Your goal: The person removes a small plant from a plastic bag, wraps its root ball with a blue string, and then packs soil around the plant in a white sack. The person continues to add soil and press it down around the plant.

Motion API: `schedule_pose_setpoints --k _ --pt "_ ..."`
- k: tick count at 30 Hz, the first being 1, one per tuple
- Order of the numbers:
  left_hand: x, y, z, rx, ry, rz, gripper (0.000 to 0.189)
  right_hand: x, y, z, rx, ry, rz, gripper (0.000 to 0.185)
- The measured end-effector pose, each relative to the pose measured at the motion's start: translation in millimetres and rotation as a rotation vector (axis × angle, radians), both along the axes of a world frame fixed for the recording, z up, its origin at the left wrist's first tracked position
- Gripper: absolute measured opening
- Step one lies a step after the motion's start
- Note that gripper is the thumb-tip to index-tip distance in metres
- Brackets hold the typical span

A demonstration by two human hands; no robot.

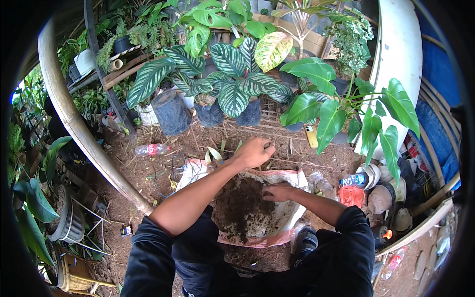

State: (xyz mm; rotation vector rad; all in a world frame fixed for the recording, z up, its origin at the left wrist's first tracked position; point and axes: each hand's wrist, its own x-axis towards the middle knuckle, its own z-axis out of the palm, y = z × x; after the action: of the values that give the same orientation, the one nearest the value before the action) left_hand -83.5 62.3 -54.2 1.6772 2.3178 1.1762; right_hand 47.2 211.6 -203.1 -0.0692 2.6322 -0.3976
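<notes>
A white woven sack (pixel 297 211) with reddish borders lies flat on the ground before me, bearing a spread of dark soil (pixel 241 200). My left hand (pixel 256 151) reaches past the far edge of the sack, over the bare ground. Its fingers are curled, and whether anything is inside them is hidden. At the right part of the soil, my right hand (pixel 280 192) rests low with its fingers bent and slightly apart, touching the soil's edge. No object shows in it. Cut leaf pieces (pixel 215 154) lie near the sack's far left edge.
Potted striped calathea plants (pixel 232 89) and a broad-leaved philodendron (pixel 330 104) stand ahead. A yellow phone (pixel 311 136) lies by them. A plastic bottle (pixel 152 149) lies left, near a bamboo pole (pixel 79 124). Pots (pixel 380 198) and a red plastic bag (pixel 350 195) crowd the right.
</notes>
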Motion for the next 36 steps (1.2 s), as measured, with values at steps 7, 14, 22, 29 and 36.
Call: schedule_pose_setpoints --k 7,14,22,29,36 --pt "6 2 14 -0.061 -0.109 0.078 0.042 3 -2 -22 -0.209 0.031 0.018 0.045" --pt "-5 4 1 -0.209 -0.127 0.052 0.078 -4 -6 10 -1.236 -0.161 -0.663 0.089" --pt "-7 9 -22 -0.732 0.018 -0.256 0.089 -4 3 39 -1.758 -0.090 -0.741 0.100" --pt "-12 11 -45 -0.668 0.058 -0.365 0.072 -11 -3 26 -1.371 -0.084 -0.867 0.079" --pt "-29 1 -43 -0.759 0.053 -0.351 0.075 -20 0 8 -0.909 -0.021 -1.011 0.061"
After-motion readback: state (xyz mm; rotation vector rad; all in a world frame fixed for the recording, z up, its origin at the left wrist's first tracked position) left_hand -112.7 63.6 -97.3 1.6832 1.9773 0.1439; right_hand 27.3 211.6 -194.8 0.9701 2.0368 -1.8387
